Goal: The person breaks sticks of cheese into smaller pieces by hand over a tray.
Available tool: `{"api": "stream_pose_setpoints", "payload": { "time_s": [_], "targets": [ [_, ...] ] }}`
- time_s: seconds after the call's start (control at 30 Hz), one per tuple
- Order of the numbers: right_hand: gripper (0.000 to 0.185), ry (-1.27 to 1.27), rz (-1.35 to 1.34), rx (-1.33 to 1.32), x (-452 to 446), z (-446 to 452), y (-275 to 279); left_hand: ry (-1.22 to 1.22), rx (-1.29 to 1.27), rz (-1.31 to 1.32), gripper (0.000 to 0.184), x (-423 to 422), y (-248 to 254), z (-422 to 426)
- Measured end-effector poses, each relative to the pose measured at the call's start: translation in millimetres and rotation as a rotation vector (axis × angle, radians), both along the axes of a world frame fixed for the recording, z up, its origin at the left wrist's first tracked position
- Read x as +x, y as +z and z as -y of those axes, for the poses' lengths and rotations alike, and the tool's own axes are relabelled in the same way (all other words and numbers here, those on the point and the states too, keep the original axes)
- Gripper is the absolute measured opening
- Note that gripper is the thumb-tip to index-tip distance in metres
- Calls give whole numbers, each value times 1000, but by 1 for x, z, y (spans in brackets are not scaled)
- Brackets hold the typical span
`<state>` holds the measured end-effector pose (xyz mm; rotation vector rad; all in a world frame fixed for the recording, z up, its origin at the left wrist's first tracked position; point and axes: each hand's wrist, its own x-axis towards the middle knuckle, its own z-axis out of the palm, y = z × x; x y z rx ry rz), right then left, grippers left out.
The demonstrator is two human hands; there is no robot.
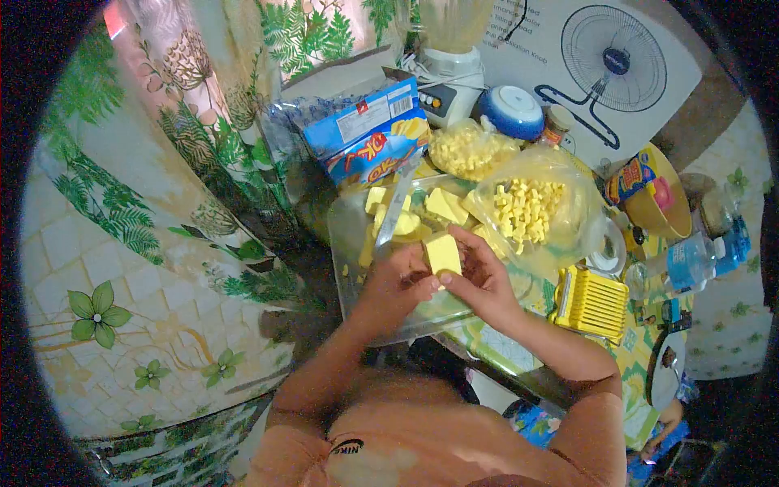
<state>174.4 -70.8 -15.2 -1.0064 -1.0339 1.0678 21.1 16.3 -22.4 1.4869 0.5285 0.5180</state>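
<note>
Between my two hands is a smooth, pale yellow block [443, 254], held upright above a clear plastic tray [349, 302]. My left hand [399, 280] grips its left side, and my right hand [484, 276] holds the right side, the thumbs close together at its bottom. A knife blade [394, 209] points up and away just beyond my left hand; its handle is hidden, so I cannot tell whether that hand also holds it. More yellow chunks [446, 206] lie in the tray. To the right, an open clear plastic bag [531, 213] holds many small yellow pieces.
Behind the tray stand a blue box [369, 134], a blender [446, 85], a blue bowl [513, 112] and another bag of yellow pieces [471, 150]. At right are a yellow slatted slicer [594, 304], a plastic bottle [677, 266] and a yellow tub [661, 195]. A curtain [146, 243] hangs left.
</note>
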Motion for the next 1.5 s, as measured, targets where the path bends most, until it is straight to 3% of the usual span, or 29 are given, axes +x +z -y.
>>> {"api": "stream_pose_setpoints", "payload": {
  "time_s": [0.17,0.2,0.4,0.8,1.5],
  "targets": [
    [59,31,42,0,5,-3,-6,45,-146,53,45,-1,4,2],
    [60,22,-50,-22,3,-2,-1,35,-162,71,47,0,3,1],
    [62,4,-98,33,0,-4,1,-33,-96,145,55,0,8,-1],
    [66,13,-114,-107,4,-3,4,-77,-287,130,63,-5,14,-4],
    [61,20,-23,-29,2,-1,1,-54,-249,104,42,-6,11,-6]
  ]
}}
